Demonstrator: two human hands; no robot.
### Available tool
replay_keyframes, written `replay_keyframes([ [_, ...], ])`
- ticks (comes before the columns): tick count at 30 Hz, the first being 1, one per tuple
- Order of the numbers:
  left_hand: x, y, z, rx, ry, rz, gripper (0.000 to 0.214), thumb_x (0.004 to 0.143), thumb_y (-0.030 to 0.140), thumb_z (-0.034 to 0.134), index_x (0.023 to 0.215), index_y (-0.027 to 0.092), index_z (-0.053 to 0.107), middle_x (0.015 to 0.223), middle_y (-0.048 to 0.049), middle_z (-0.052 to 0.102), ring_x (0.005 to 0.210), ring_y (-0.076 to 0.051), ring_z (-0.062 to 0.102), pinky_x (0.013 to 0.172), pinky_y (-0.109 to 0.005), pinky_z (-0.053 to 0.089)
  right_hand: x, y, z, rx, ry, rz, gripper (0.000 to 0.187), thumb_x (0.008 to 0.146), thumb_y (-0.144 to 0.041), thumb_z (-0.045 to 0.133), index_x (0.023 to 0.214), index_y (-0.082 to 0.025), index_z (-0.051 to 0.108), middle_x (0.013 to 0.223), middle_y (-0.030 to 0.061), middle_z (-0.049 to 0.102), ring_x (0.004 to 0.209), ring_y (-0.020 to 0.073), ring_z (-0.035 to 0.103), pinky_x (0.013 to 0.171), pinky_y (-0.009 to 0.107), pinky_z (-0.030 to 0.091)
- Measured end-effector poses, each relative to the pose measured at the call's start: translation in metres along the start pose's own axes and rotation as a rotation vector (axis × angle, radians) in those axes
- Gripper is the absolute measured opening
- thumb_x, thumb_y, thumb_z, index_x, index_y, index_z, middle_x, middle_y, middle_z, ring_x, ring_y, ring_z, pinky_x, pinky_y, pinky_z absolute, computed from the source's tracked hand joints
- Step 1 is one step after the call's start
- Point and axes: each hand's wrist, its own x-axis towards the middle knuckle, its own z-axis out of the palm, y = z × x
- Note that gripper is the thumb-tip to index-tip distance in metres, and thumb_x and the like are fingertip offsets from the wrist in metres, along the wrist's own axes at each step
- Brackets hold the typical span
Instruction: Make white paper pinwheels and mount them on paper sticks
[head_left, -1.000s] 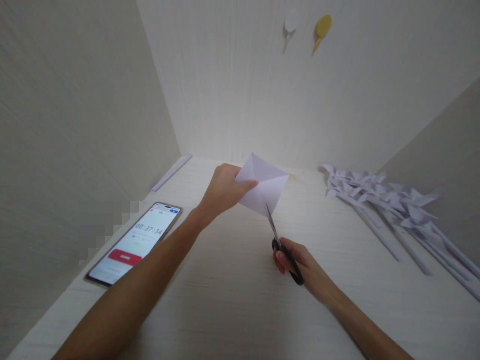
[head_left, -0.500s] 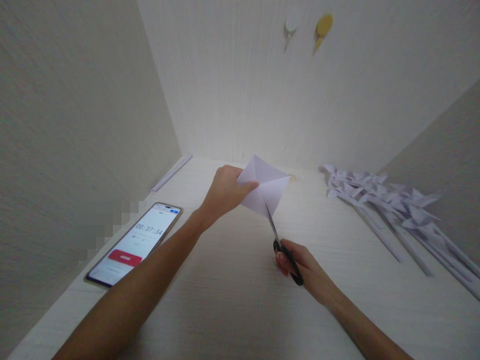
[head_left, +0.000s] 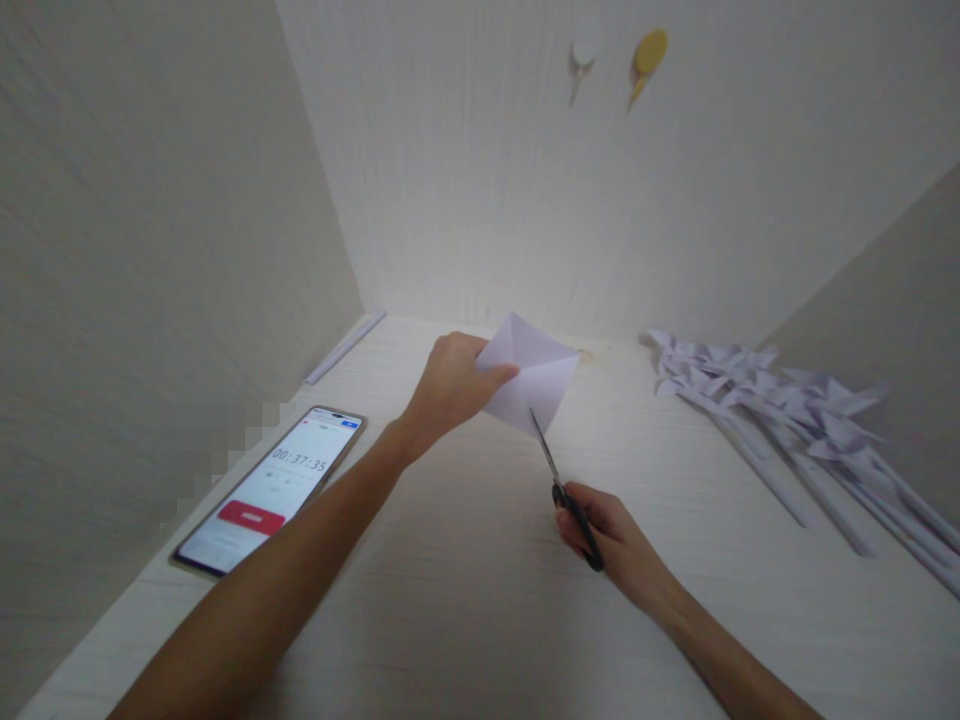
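Observation:
My left hand point(head_left: 448, 385) pinches a creased white paper square point(head_left: 534, 380) by its left corner and holds it up above the table. My right hand point(head_left: 611, 540) grips black-handled scissors point(head_left: 564, 490). The blades point up and to the left, and their tips sit in the paper's lower corner, along a diagonal crease.
A phone point(head_left: 271, 487) showing a running timer lies on the pale wooden table point(head_left: 465, 620) at the left. A heap of white paper pinwheels on sticks point(head_left: 787, 420) lies at the right. A white strip point(head_left: 345, 346) lies by the left wall. Two hooks point(head_left: 615, 55) hang on the back wall.
The scissors have slid slightly further into the paper's lower corner and my right hand has shifted a little right. The phone's timer has advanced by a second.

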Motion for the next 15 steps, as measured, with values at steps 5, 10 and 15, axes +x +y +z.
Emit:
replay_keyframes([
  [5,-0.0001,-0.0004,0.0008,-0.003,-0.002,-0.01,0.03,0.062,0.037,0.049,0.05,0.01,0.055,0.047,-0.0004,0.045,0.047,-0.01,0.04,0.04,-0.02,0.023,-0.0003,0.0023,0.0003,0.007,0.011,0.005,0.038,0.073,-0.051,0.044,0.056,-0.019,0.032,0.049,-0.0059,0.027,0.044,0.0062,0.026,0.038,0.02,0.02],
  [10,0.0,-0.0007,0.0009,-0.003,0.0,-0.013,0.03,0.062,0.036,0.049,0.051,0.009,0.056,0.047,-0.0008,0.045,0.048,-0.01,0.041,0.04,-0.02,0.023,-0.0002,0.0008,0.0013,0.039,0.014,0.014,0.041,0.071,-0.054,0.044,0.054,-0.019,0.031,0.047,-0.0062,0.028,0.042,0.0058,0.026,0.037,0.02,0.019],
  [15,0.0005,-0.0001,0.001,0.017,-0.005,-0.006,0.031,0.062,0.037,0.048,0.052,0.009,0.057,0.048,-0.0012,0.047,0.048,-0.01,0.041,0.04,-0.02,0.024,0.0001,-0.001,0.0019,0.056,-0.027,-0.007,0.04,0.073,-0.054,0.042,0.055,-0.019,0.035,0.045,-0.0054,0.034,0.04,0.006,0.028,0.038,0.021,0.021],
])
